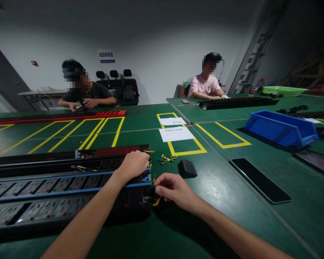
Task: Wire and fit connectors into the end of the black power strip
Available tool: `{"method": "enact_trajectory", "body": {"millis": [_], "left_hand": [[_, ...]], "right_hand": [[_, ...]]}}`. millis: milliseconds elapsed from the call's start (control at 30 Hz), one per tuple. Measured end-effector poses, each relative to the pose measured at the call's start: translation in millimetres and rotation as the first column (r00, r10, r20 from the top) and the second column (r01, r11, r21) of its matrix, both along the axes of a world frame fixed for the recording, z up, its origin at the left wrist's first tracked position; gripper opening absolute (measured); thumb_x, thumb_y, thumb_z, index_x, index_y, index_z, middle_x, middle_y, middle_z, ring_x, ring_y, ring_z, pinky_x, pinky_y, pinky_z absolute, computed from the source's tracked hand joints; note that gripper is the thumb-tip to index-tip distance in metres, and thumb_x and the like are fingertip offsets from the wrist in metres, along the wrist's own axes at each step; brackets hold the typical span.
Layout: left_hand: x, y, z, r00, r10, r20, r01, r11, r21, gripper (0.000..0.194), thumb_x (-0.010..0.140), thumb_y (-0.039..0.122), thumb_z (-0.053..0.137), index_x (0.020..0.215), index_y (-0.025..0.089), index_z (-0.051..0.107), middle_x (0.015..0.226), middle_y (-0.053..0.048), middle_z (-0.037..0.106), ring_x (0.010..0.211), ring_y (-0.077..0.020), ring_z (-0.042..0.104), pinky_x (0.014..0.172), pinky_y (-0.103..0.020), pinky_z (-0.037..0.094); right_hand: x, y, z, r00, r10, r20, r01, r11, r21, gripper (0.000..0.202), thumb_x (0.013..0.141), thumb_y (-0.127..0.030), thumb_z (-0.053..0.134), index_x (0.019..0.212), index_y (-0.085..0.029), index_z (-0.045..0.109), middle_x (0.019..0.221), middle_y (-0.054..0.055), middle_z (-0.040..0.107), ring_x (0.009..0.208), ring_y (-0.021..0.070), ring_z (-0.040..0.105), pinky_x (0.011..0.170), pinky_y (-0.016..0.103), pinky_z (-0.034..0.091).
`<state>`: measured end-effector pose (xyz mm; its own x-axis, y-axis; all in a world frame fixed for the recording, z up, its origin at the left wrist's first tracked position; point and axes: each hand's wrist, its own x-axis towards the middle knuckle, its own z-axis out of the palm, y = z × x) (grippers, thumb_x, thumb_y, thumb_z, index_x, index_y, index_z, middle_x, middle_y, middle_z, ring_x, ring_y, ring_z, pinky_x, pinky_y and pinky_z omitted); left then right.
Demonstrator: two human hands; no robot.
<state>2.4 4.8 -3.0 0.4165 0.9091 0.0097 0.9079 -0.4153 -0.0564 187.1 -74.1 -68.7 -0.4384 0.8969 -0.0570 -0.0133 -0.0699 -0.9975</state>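
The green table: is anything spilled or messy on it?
No spill shows. One messy bit: small yellow-and-green wires lie in a loose pile on the table, beyond the right hand, unlike the long strips lined up side by side.

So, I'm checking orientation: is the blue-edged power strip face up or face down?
Face up: the blue-edged power strip shows its sockets and red dots.

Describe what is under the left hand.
The left hand is over a black strip, near its end; a blue-edged strip runs below the wrist. Whatever lies directly beneath the palm and curled fingers is covered.
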Motion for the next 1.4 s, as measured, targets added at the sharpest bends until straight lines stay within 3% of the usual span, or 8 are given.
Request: {"method": "enact_trajectory", "body": {"millis": [133, 300, 500, 1033, 1100, 1167, 1300, 1400], "left_hand": [[0, -1, 0.3, 1.0, 0.002, 0.001, -0.002, 1.0, -0.003, 0.028, 0.091, 0.025, 0.045, 0.078, 0.019, 0.068, 0.081, -0.01, 0.072, 0.077, -0.0259, 0.07, 0.069, -0.035, 0.049], [0, -1, 1.3, 1.0, 0.009, -0.008, -0.009, 1.0, -0.007, 0.027, 0.091, 0.025, 0.045, 0.078, 0.019, 0.067, 0.081, -0.01, 0.072, 0.077, -0.0263, 0.069, 0.069, -0.036, 0.049], [1, -2, 3.4, 1.0, 0.003, 0.002, -0.003, 1.0, -0.014, 0.026, 0.091, 0.025, 0.045, 0.078, 0.019, 0.067, 0.079, -0.009, 0.071, 0.075, -0.0244, 0.069, 0.069, -0.034, 0.048], [-2, -1, -4.4, 1.0, -0.009, -0.028, 0.009, 1.0, 0.014, 0.028, 0.093, 0.024, 0.045, 0.084, 0.02, 0.072, 0.086, -0.013, 0.074, 0.083, -0.0292, 0.072, 0.073, -0.038, 0.052], [-1, -2, 0.4, 0.999, -0.001, -0.055, 0.002, 0.999, 0.035, 0.028, 0.093, 0.023, 0.045, 0.087, 0.019, 0.073, 0.088, -0.013, 0.074, 0.085, -0.0292, 0.072, 0.074, -0.038, 0.052], [-1, -6, 10.6, 0.997, -0.003, -0.081, 0.01, 0.997, 0.081, 0.028, 0.093, 0.022, 0.045, 0.087, 0.018, 0.072, 0.09, -0.015, 0.074, 0.086, -0.0295, 0.071, 0.074, -0.038, 0.051], [2, -26, 36.9, 0.998, -0.042, -0.041, 0.049, 0.984, 0.172, 0.026, 0.094, 0.022, 0.044, 0.084, 0.018, 0.068, 0.088, -0.011, 0.071, 0.082, -0.0267, 0.069, 0.07, -0.034, 0.048], [6, -55, 43.0, 0.997, -0.065, 0.033, 0.055, 0.972, 0.228, 0.028, 0.098, 0.029, 0.042, 0.083, 0.019, 0.064, 0.085, -0.007, 0.067, 0.075, -0.0218, 0.065, 0.065, -0.031, 0.045]], "right_hand": [[2, -1, 4.0, 0.997, 0.06, 0.04, -0.061, 0.998, 0.02, 0.021, 0.081, -0.034, 0.071, 0.09, -0.016, 0.068, 0.075, 0.001, 0.063, 0.056, 0.0087, 0.051, 0.052, 0.022, 0.041], [4, -1, 8.1, 0.992, 0.098, 0.075, -0.1, 0.995, 0.025, 0.035, 0.088, -0.049, 0.064, 0.089, -0.015, 0.069, 0.079, 0.004, 0.064, 0.056, 0.0092, 0.051, 0.051, 0.023, 0.041], [5, 0, 4.6, 0.989, 0.076, 0.13, -0.083, 0.995, 0.057, 0.052, 0.094, -0.062, 0.052, 0.08, -0.017, 0.071, 0.063, 0.002, 0.055, 0.053, 0.0116, 0.047, 0.049, 0.024, 0.037], [1, -2, -1.3, 0.978, 0.071, 0.198, -0.101, 0.984, 0.144, 0.047, 0.1, -0.054, 0.044, 0.078, -0.018, 0.065, 0.063, -0.001, 0.05, 0.056, 0.0132, 0.049, 0.051, 0.024, 0.034], [-1, -2, -2.7, 0.98, 0.031, 0.195, -0.06, 0.988, 0.145, 0.046, 0.099, -0.054, 0.043, 0.077, -0.019, 0.063, 0.061, -0.002, 0.048, 0.054, 0.0135, 0.047, 0.05, 0.025, 0.033], [-4, -3, -3.5, 0.969, -0.111, 0.222, 0.058, 0.97, 0.236, 0.044, 0.099, -0.051, 0.043, 0.073, -0.02, 0.06, 0.06, -0.002, 0.047, 0.055, 0.0145, 0.047, 0.052, 0.026, 0.033], [-11, -10, 5.6, 0.87, -0.459, 0.181, 0.309, 0.793, 0.525, 0.043, 0.098, -0.043, 0.045, 0.062, -0.021, 0.051, 0.065, 0.0, 0.05, 0.065, 0.0163, 0.049, 0.062, 0.028, 0.035], [-12, -15, 26.0, 0.862, -0.505, 0.055, 0.407, 0.752, 0.519, 0.042, 0.098, -0.043, 0.045, 0.062, -0.022, 0.05, 0.062, -0.001, 0.046, 0.062, 0.0156, 0.046, 0.06, 0.028, 0.033]]}}
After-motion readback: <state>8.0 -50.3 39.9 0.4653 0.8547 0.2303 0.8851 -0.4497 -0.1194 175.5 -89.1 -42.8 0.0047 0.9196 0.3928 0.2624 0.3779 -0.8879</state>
